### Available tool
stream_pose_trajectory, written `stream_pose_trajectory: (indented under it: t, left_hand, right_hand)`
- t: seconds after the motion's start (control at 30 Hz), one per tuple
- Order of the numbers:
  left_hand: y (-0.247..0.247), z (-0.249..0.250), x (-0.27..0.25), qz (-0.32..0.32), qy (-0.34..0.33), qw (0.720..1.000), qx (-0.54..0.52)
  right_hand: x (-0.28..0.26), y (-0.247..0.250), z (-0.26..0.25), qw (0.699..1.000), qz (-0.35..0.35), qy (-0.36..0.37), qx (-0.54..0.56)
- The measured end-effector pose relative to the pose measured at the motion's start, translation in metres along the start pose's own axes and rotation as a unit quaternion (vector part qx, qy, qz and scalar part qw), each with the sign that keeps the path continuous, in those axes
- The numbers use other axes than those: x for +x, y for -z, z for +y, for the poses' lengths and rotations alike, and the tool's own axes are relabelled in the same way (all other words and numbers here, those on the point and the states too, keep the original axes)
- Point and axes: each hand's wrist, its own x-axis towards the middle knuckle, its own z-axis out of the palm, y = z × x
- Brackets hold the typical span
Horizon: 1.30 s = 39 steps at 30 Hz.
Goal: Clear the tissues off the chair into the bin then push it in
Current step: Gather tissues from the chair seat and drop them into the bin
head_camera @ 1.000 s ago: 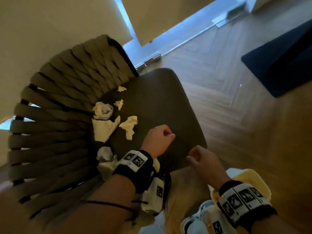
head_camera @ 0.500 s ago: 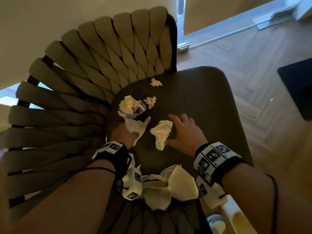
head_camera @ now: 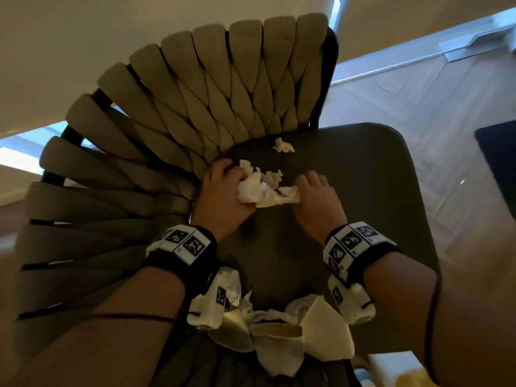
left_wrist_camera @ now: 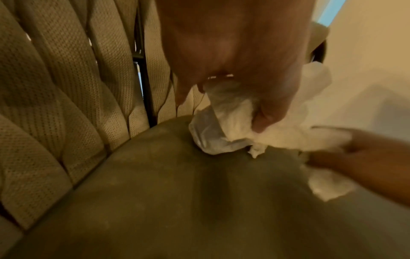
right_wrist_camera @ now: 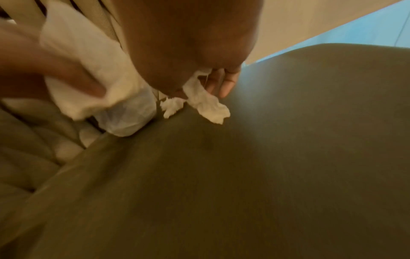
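Note:
The chair (head_camera: 363, 191) has a dark seat and a woven beige back. My left hand (head_camera: 237, 185) grips a white tissue wad (head_camera: 251, 191) near the back of the seat; its fingers curl round the wad (left_wrist_camera: 224, 122) in the left wrist view. Just to its right, my right hand (head_camera: 304, 188) pinches another crumpled tissue (head_camera: 284, 198), which hangs below its palm (right_wrist_camera: 206, 105). A small scrap (head_camera: 283, 145) lies by the backrest, and another scrap (head_camera: 273, 175) sits between the hands. Several tissues (head_camera: 279, 339) lie at the near edge under my wrists. No bin is in view.
The woven backrest (head_camera: 223, 93) curves round the left side, close to my left hand. Wooden floor (head_camera: 446, 135) lies to the right with a dark rug (head_camera: 499, 163) at the edge. A pale wall (head_camera: 111, 37) stands behind the chair.
Both hands moved farther in toward the backrest. The left hand gathered the wad and flat tissue into its grip. The right hand closed on the tissue from the middle of the seat.

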Motion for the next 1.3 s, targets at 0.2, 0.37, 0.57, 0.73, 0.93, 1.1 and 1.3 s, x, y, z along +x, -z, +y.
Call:
stream_pose_trajectory:
  t: [0.2,0.37,0.57,0.73,0.93,1.1,1.3]
  left_hand:
    - [-0.004,-0.012,0.018,0.031,0.064,0.993,-0.090]
    - [-0.009,-0.026,0.026,0.049,0.089,0.981,-0.166]
    - [-0.012,-0.025,0.040,0.014,0.031,0.992,-0.124]
    - [-0.013,-0.003,0.047,-0.075,-0.037,0.996,-0.009]
    - [-0.026,0.033,0.021,-0.049,-0.044,0.996,-0.065]
    - [-0.079,0.123,-0.032,-0.146,-0.107,0.980,-0.083]
    - [-0.192,0.258,-0.118,-0.318,-0.207,0.922,-0.075]
  right_hand:
    - [0.056,0.004,-0.015,0.998,0.020,0.022,-0.059]
    - [0.087,-0.018,-0.026,0.987,-0.074,0.035,-0.135]
    - [0.075,-0.028,-0.031,0.990,-0.025,0.048,-0.128]
    - [0.050,-0.029,-0.015,0.999,-0.027,-0.023,0.007]
    - [-0.013,-0.012,0.031,0.978,0.085,-0.123,0.145]
    - [-0.123,-0.002,0.103,0.921,0.229,-0.258,0.179]
    - [-0.289,-0.029,0.246,0.773,0.287,-0.503,0.260]
